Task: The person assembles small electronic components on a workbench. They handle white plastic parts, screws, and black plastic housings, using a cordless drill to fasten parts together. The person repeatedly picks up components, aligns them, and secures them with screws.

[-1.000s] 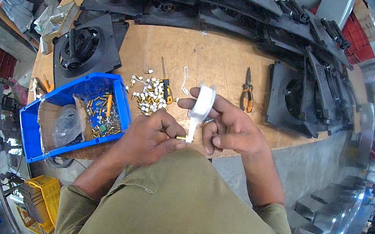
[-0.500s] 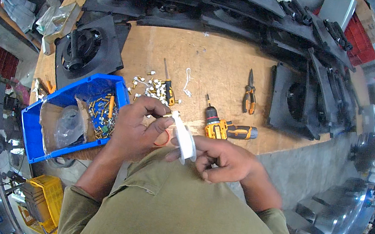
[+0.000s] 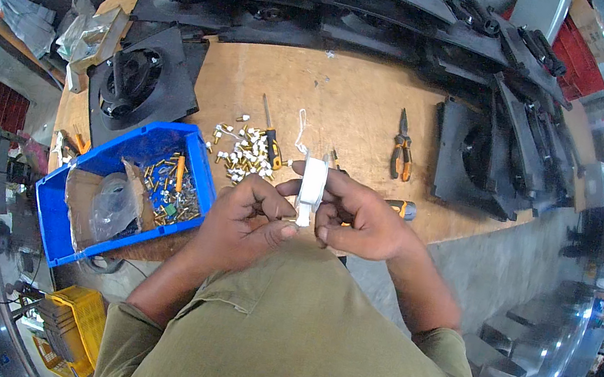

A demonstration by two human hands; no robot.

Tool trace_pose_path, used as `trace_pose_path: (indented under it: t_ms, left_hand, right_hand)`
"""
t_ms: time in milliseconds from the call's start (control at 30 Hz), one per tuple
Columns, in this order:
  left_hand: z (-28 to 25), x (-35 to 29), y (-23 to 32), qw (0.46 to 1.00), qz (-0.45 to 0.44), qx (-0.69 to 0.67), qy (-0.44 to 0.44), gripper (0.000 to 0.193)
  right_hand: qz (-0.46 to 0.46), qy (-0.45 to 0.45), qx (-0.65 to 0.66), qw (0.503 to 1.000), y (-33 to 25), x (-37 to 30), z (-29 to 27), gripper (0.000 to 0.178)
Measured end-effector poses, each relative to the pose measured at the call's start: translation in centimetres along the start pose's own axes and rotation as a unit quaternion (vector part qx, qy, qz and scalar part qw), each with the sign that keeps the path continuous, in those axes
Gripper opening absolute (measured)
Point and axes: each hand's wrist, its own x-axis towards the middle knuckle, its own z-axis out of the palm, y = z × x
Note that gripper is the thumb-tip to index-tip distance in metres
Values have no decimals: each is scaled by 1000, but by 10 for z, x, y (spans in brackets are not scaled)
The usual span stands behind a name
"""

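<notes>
Tape roll (image 3: 312, 182) — white, standing on edge, being held above the near edge of the table (image 3: 347, 108), just in front of the person's chest. Right hand (image 3: 361, 218) is gripping it, fingers curling round its rim. Left hand (image 3: 249, 220) is closing in beside it, thumb and forefinger pinching something small at the roll's lower end; what it is cannot be told.

Screws (image 3: 241, 148) — pale, brass-tipped, lying in a loose heap on the table just beyond the hands. Screwdriver (image 3: 270, 139) with an orange-and-black handle is lying through the heap. White cord (image 3: 301, 131) is lying just right of it.

Pliers (image 3: 402, 151) — orange-handled, lying well to the right of the heap.

Drill (image 3: 399, 207) — only partly showing behind the right hand.

Bin (image 3: 58, 215) — blue, sitting at the table's left corner, holding brass parts, a clear bag and cardboard.

Black panels (image 3: 136, 81) are crowding the table's far, left and right edges.
</notes>
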Motion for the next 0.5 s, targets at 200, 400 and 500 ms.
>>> trace_pose_path:
  t_ms: [200, 400, 500]
  left_hand:
    - [4, -10, 1, 975, -87, -197, 62, 20]
    - [26, -3, -17, 980, -82, -73, 168, 28]
    - [36, -4, -19, 962, -73, 194, 176, 32]
  right_hand:
    - [-39, 95, -341, 935, 2, -2, 13, 47]
    - [-58, 176, -450, 874, 11, 4, 18, 24]
    - [-52, 179, -454, 872, 24, 7, 14, 18]
